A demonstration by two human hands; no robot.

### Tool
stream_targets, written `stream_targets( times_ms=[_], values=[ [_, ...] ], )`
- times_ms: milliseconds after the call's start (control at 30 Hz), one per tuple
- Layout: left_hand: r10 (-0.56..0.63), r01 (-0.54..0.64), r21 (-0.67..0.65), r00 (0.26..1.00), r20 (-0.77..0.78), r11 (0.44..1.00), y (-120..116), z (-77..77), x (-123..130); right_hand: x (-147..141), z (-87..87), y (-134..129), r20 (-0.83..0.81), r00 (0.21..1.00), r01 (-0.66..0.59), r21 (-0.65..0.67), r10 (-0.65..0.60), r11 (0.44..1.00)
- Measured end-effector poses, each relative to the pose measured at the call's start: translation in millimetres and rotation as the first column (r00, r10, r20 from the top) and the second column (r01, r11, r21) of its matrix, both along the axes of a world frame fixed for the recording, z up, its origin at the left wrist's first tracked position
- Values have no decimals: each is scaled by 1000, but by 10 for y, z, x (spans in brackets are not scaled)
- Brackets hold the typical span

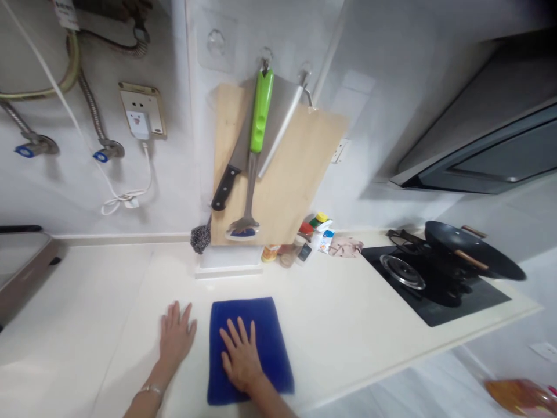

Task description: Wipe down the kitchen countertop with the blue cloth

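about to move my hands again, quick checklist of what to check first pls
Left hand free of objects, resting on the counter: ok
Right hand flat on the blue towel: ok
Towel spread flat, not bunched: ok
Gas burner off: cannot tell
Black wok settled level on the black gas hob: cannot tell, it looks tilted

The right hand [241,357] rests on a blue towel [270,342].
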State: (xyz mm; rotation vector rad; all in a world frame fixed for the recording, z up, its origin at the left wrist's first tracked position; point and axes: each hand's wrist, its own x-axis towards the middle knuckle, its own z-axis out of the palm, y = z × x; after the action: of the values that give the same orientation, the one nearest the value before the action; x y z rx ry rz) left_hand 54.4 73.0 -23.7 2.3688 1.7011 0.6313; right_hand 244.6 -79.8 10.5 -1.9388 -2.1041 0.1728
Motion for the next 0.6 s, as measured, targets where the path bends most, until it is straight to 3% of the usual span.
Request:
stream_targets(
  times_ms=[100, 167, 400, 600],
  values=[
    [196, -198, -53, 980, -42, 979, 56, 70, -226, 295, -57, -207, 18, 997, 80, 2, -80, 997],
    [263, -265, -41, 964, -39, 964, 63, 89, -318, 568, -93, -356, 38, 989, 146, 7, -146, 989],
    [254, -248, 72, 962, -96, 966, 93, -33, -369, 1535, -270, -647, 160, 923, 354, 8, -350, 935],
    [243, -239, 50, 964, -107, 970, 143, -86, -408, 2353, -392, -513, 243, 839, 497, 26, -488, 867]
  ],
)
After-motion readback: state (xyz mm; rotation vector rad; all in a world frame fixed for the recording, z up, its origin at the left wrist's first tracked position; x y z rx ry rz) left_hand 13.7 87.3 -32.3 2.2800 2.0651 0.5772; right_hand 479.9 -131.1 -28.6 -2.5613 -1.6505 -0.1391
